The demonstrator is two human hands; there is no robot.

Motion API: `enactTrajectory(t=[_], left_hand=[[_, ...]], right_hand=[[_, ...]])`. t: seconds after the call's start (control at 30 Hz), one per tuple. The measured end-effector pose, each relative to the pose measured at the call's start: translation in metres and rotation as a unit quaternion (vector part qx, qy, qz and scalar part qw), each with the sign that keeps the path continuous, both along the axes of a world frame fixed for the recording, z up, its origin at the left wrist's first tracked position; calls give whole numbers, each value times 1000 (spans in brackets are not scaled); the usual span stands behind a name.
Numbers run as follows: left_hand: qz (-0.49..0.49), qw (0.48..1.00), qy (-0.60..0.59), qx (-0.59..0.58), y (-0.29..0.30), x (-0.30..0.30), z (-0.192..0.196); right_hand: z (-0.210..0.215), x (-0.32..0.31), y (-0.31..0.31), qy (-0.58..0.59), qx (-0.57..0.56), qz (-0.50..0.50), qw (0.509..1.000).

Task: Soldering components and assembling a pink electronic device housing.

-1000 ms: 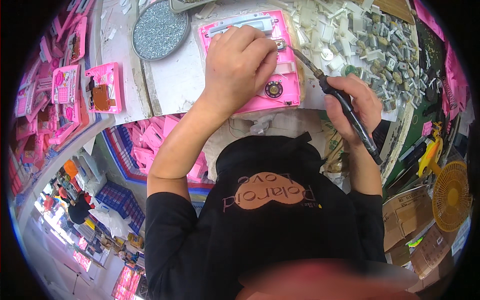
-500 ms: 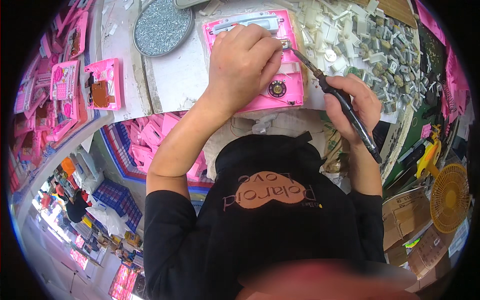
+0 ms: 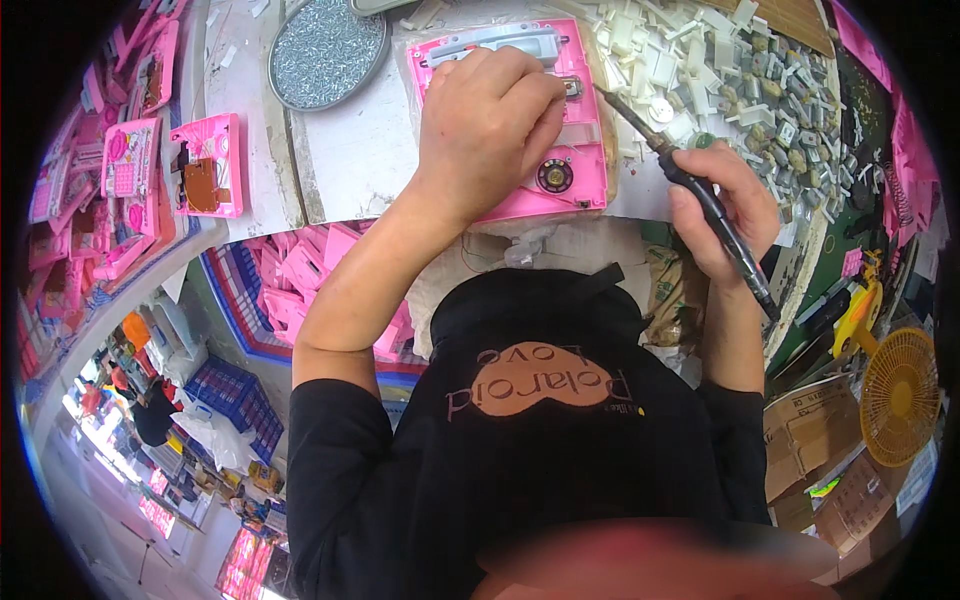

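A pink plastic housing lies on the workbench in front of me, with a grey bar along its far edge. A round black speaker sits in its near right part, and a small metal part at its right edge. My left hand rests over the housing with curled fingers; the fingertips and whatever they pinch are hidden. My right hand grips a soldering iron by its black handle. The iron's thin tip points up and left, just right of the housing and apart from it.
A round tray of small screws stands at the far left. White plastic pieces and small motors are heaped at the right. Another pink housing lies left, near stacked pink parts. A yellow fan stands at the lower right.
My right hand has moved right with the soldering iron, so its tip has left the small metal part at the housing's edge. My left hand has stayed in place.
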State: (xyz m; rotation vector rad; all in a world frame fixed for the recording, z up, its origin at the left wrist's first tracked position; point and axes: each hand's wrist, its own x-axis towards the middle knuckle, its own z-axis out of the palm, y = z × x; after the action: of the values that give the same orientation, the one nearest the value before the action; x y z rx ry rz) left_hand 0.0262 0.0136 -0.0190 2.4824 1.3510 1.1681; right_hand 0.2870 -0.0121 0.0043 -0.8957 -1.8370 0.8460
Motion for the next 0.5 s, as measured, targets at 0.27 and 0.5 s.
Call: enactTrajectory(t=[0.27,0.5], left_hand=[[1,1000,1,-3,-1,1,1],[-1,1000,1,-5,-1,0,2]], right_hand=[[2,4,3,9,14,-19,1000],[3,4,3,-2,22,-20,1000]])
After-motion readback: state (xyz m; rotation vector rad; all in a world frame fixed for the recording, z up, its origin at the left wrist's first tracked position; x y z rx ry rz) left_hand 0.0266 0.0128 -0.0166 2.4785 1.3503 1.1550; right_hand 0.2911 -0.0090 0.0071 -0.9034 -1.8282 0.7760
